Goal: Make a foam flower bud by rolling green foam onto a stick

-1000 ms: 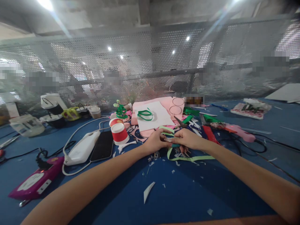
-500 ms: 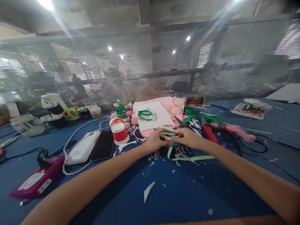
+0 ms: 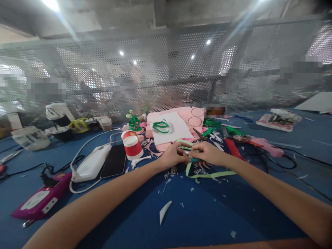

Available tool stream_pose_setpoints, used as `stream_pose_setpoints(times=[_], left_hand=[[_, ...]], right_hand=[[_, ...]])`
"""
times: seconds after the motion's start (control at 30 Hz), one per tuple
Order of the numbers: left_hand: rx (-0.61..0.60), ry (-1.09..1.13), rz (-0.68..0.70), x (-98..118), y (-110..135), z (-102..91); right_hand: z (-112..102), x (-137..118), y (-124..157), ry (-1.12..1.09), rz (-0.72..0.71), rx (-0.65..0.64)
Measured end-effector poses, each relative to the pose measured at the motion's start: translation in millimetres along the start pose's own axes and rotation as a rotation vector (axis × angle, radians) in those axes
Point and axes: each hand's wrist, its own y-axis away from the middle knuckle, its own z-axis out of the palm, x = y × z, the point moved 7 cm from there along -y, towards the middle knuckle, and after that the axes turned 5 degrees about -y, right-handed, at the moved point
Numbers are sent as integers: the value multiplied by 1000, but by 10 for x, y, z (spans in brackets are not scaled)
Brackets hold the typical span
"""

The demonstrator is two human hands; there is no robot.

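Dim, greyish light around you. Lamp (image 3: 51, 5) flares high left of your left hand (image 3: 171, 156); glare streaks high right of your right hand (image 3: 209, 154). Perforated screen (image 3: 155, 74) beyond your grip hazy, partly pixelated.

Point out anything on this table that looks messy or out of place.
Small, flat white scraps, apparently paper, litter the blue tabletop on the near side of the left hand and right hand, with one larger, pointed white piece lying apart. They look odd because they sit loose, like stray offcuts.

Looks like narrow pale-green strip (image 3: 212, 175), ribbon-like; bends sharply at left, runs rightward along blue tabletop (image 3: 202, 214), partly hidden.
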Motion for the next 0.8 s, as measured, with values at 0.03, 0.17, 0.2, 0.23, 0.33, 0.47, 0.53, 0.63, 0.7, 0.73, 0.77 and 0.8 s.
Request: stream_pose_setpoints(times=[0.03,0.17,0.2,0.23,0.33,0.47,0.53,0.63,0.7,0.73,0.77,0.8], left_hand=[[-5,3,-1,2,0,4],[-14,9,6,21,5,17],[-16,8,8,24,6,19],[-17,6,8,24,6,19],[-13,-4,4,10,4,13],[-16,-8,-4,-10,0,10],[-20,-8,-1,-8,-2,12],[-31,-21,8,-3,-5,21],[-36,-32,8,-11,-9,24],[-36,-38,7,-17,-11,22],[-34,-44,8,-23,-14,18],[-34,-51,11,-28,-16,15]], right_hand=[[-4,-1,-2,11,-7,2],[-6,15,-5,1,7,1],[-5,24,-6,-14,21,1],[-3,35,-7,-30,36,2],[5,70,-12,-68,75,-5],[4,103,-20,-95,103,-14],[12,117,-20,-128,122,-30],[28,128,-17,-169,146,-48],[37,124,-19,-188,142,-56],[40,118,-21,-200,132,-57],[42,113,-25,-210,121,-58],[44,112,-28,-217,111,-60]])
